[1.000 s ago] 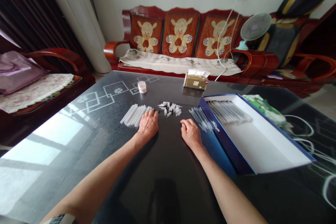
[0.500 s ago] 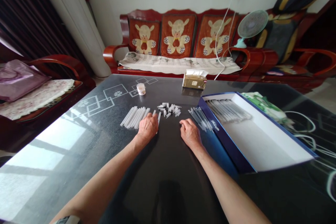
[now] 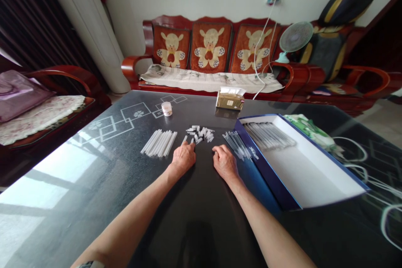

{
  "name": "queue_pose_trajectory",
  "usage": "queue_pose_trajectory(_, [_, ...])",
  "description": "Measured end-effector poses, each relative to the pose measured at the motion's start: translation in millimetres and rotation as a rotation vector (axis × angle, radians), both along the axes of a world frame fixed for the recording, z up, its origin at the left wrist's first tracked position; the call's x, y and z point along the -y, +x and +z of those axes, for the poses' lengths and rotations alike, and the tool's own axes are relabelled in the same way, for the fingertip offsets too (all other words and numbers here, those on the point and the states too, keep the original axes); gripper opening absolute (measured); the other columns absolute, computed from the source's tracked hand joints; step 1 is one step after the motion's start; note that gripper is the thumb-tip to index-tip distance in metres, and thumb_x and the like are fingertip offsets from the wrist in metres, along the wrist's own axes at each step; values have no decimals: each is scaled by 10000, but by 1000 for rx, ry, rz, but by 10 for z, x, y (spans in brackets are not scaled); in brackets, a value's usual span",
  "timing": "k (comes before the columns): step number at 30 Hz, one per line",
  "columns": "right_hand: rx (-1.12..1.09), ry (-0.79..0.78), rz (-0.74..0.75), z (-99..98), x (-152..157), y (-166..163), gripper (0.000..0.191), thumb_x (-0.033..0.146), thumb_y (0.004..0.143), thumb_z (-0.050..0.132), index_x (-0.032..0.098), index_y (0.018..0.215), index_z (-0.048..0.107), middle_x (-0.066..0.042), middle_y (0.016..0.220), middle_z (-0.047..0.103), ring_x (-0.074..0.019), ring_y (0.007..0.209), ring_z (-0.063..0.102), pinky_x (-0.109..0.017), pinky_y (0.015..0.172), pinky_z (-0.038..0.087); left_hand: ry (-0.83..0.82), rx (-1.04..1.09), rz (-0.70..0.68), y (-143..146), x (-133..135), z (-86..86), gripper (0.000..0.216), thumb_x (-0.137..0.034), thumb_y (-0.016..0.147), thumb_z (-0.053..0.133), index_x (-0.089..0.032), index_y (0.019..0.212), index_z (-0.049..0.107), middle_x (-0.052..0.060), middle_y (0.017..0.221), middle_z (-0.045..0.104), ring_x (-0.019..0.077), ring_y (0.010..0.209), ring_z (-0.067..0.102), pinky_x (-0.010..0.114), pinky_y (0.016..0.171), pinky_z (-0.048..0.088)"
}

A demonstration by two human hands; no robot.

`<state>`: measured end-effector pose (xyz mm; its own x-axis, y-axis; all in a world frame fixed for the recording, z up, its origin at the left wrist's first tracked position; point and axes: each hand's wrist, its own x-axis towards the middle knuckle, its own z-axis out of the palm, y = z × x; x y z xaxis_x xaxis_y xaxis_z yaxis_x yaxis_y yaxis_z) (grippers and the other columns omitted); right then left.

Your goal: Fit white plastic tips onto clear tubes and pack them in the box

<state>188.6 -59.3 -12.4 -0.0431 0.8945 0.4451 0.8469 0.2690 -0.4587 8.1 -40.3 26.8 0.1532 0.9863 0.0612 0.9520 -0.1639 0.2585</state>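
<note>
My left hand (image 3: 184, 157) is closed, with its fingertips on a white plastic tube (image 3: 184, 139). The end of a second tube shows by the index finger; the hand hides the rest of both. To its left, several more white tubes (image 3: 159, 143) lie side by side. My right hand (image 3: 225, 161) rests on the table with curled fingers, and nothing shows between them. Thin dark rods like pen refills (image 3: 236, 144) lie just right of it. Beyond both hands is a loose pile of small white and black caps (image 3: 201, 133).
A blue-edged box (image 3: 309, 176) stands at the right, with bundled refill-like rods (image 3: 270, 135) at its far end. A small white tub (image 3: 167, 109) and a tissue pack (image 3: 230, 99) stand farther back. A green-and-white bag (image 3: 309, 132) and white cables (image 3: 358, 167) lie beyond the box.
My left hand has moved right, away from the row of white tubes, and now covers most of the separate tubes. My right hand stays curled in the same place. The view has tilted slightly.
</note>
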Motion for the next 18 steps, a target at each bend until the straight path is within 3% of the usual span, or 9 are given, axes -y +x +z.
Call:
queue_pose_trajectory(5, [-9, -8, 0, 2, 0, -3, 241, 89, 846, 456, 198, 926, 656, -59, 938, 627, -168, 881, 587, -246, 783, 449, 57, 218, -32, -154, -31, -22, 342, -152, 850, 443, -201, 1048, 717, 53, 902, 660, 137, 794, 632, 241, 808, 494])
queue_pose_trajectory(10, [-2, -14, -3, 7, 2, -8, 244, 94, 851, 450, 206, 931, 652, -60, 944, 626, -171, 888, 590, -250, 780, 452, 73, 555, -196, -224, 17, -71, 353, -126, 850, 408, -171, 1056, 691, 13, 800, 623, 100, 685, 592, 205, 706, 499])
queue_pose_trajectory(14, [-5, -9, -1, 17, 4, -9, 239, 97, 855, 450, 209, 927, 648, -59, 937, 626, -173, 890, 591, -250, 778, 456, 210, 430, -286, -181, 56, -93, 389, -106, 824, 460, -165, 1181, 603, 46, 936, 607, 127, 811, 592, 232, 781, 498])
queue_pose_trajectory(18, [-8, -9, -5, 12, 4, -8, 235, 97, 851, 453, 208, 921, 648, -58, 932, 626, -173, 890, 593, -252, 793, 459, 236, 124, -125, -67, 54, -41, 253, -279, 922, 468, -226, 1110, 629, 59, 953, 602, 163, 813, 597, 243, 697, 489])
